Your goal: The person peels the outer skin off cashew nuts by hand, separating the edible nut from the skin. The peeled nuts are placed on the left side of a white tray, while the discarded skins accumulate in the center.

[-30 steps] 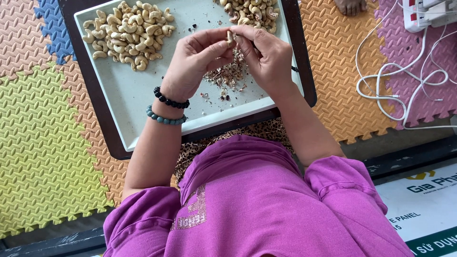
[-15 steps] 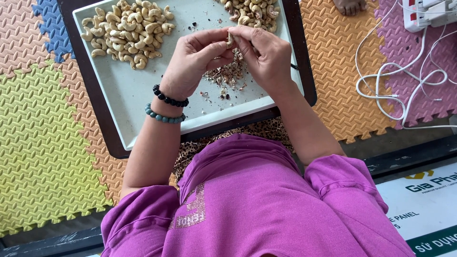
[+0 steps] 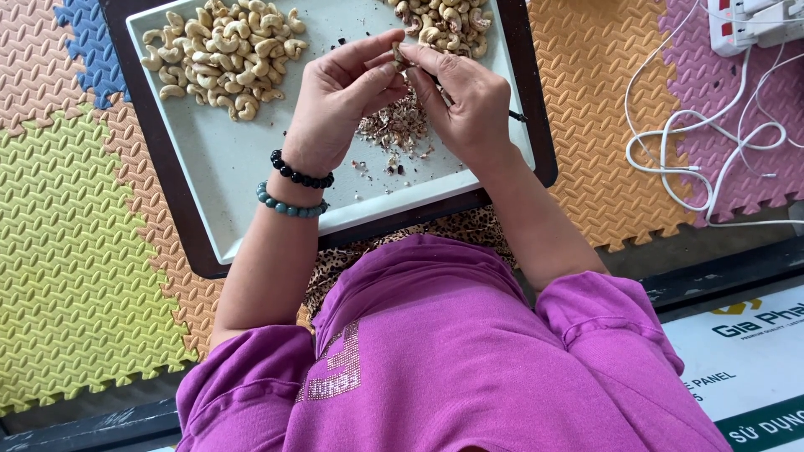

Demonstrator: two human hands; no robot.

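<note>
Single view only: head-worn camera, aimed steeply downward, nearly vertical. The wearer's magenta short-sleeved shirt (image 3: pixel 435 351) fills the bottom of the frame, so the lens sits just above the torso and faces forward and down over the lap. Range is close: the pale rectangular tray (image 3: pixel 226 167) and both forearms occupy the centre and top (tray's far edge is cut off). Coloured interlocking foam floor mats (image 3: pixel 75 234) run off both sides. No second view for overlap.
</note>
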